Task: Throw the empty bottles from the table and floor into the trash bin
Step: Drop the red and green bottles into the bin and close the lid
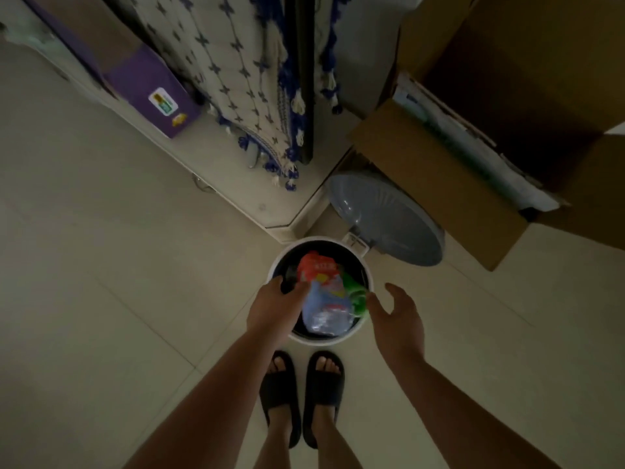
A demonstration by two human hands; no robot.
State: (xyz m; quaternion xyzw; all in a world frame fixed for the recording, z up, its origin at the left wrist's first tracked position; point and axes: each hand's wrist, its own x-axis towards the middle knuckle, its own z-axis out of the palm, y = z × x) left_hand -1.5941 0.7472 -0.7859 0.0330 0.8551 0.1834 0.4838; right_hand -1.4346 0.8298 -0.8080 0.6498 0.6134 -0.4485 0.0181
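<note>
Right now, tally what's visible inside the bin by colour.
Inside the trash bin, lid flipped open:
Red/orange item: 1
Pale blue plastic item: 1
Green item: 1
Total: 3
Too blurred to tell which are bottles. Left hand is over the rim; right hand is open beside it.

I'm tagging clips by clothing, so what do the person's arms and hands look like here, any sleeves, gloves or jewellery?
Both forearms are bare as far as the picture shows; no sleeve is in view. The left hand and the right hand wear no gloves, and no ring, watch or bracelet shows, though the light is dim. Below them, the feet are in black slide sandals.
</note>
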